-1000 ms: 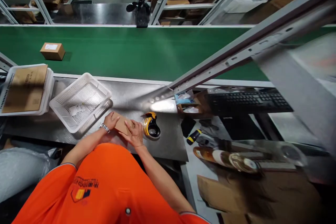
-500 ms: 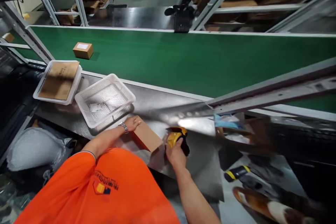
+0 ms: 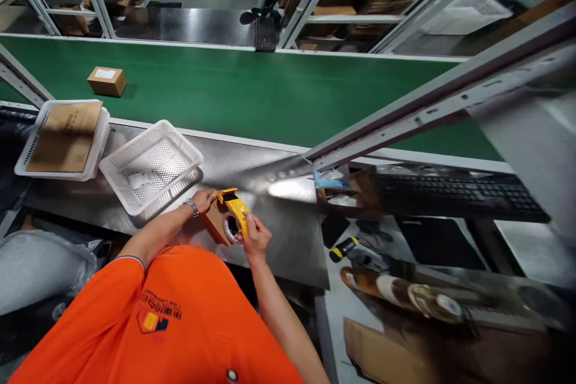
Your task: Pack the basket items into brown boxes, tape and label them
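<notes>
A brown cardboard box [image 3: 214, 223] lies on the metal table [image 3: 288, 234] close to my body. My left hand [image 3: 203, 200], with a metal watch on the wrist, is closed on the far left end of this box. In my right hand [image 3: 256, 236] is a yellow tape dispenser [image 3: 237, 209] with a roll of tape, held over the box and hiding much of its top. The dispenser's head is beside my left fingers, at the far end of the box.
Left of the box sit a white mesh basket [image 3: 153, 168] and stacked white baskets [image 3: 104, 126] holding a brown envelope [image 3: 65, 138]. Beyond, a green conveyor [image 3: 252, 96] carries a small box [image 3: 107, 81]. A metal post [image 3: 382, 120], keyboard [image 3: 459, 198] and scanner [image 3: 344, 249] are at right.
My right hand has brought the tape dispenser left, from beside the box to over it. My left hand stays on the box. The view has shifted to the right.
</notes>
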Motion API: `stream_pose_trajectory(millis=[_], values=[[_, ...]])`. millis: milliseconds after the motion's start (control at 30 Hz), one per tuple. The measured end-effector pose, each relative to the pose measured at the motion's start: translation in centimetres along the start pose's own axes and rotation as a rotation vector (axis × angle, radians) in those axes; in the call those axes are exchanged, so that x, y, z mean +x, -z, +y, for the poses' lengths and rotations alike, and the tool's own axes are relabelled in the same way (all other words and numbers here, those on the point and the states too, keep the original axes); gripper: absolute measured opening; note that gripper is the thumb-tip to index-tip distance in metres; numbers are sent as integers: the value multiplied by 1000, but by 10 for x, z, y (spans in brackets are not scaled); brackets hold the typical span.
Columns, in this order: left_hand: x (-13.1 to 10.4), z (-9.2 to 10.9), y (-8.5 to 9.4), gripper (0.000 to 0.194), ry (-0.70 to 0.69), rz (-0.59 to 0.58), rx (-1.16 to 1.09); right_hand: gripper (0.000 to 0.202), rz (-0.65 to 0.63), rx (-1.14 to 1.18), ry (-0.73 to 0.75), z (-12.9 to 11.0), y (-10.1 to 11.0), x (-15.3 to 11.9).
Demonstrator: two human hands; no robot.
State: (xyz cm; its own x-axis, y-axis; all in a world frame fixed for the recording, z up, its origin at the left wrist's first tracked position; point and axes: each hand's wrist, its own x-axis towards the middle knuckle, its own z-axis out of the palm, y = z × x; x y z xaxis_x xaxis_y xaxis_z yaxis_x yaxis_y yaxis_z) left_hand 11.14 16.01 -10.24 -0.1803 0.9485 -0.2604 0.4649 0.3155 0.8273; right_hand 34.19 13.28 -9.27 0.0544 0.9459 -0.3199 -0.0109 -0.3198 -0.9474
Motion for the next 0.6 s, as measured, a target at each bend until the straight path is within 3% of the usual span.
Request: stream_pose_trajectory(millis=[167,267,367,500,600], values=[[3,6,7,36,30,-80,32,74,2,8,35,10,7,6],[6,10,14,32,78,14,35,75,4,18,51,12,9,5],[4,17,19,41,150,100,-24,75,-2,25,69,14,8,2],[0,25,11,69,249,-32,-135,71,-56,9,100,18,10,0],[0,25,0,67,276,-81,-277,63,-133,-23,122,20,15,0]])
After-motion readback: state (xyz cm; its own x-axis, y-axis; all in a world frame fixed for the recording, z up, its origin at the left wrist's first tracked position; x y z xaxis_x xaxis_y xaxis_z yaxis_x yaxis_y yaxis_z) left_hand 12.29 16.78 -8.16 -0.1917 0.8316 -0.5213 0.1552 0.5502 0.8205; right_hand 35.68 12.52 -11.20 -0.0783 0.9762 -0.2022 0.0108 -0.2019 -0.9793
